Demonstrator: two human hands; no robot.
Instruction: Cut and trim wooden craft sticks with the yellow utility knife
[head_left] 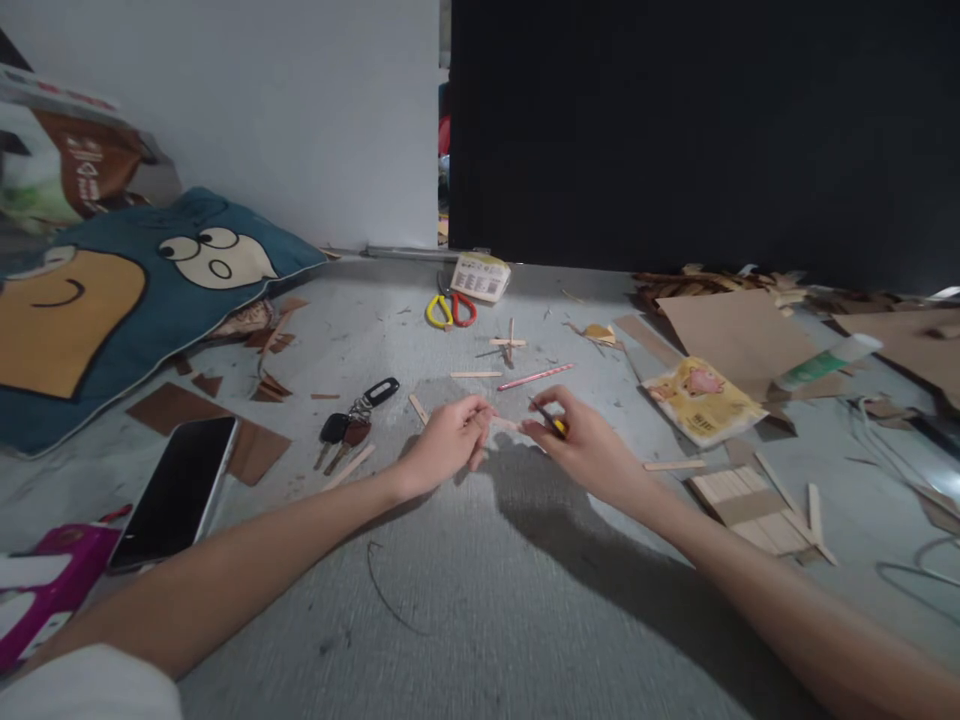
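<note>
My left hand [450,437] is closed, its fingers pinching one end of a short wooden craft stick [505,425]. The stick's other end reaches the fingertips of my right hand [589,440]. That right hand is closed round a craft knife [556,424] with a dark and yellow body, mostly covered by the fingers. Just beyond the hands lie a pink striped pencil-like rod [535,377] and a loose craft stick [476,375]. Farther back are crossed craft sticks [510,343]. Another stick [418,408] lies beside my left hand.
Keys [347,428], a phone [176,490] and a blue cushion [217,290] are on the left. Red-and-yellow-handled scissors [451,312] lie at the back. Rightward are a yellow packet [701,400], a glue stick [829,362], a craft-stick bundle [750,508] and brown cardboard [731,335].
</note>
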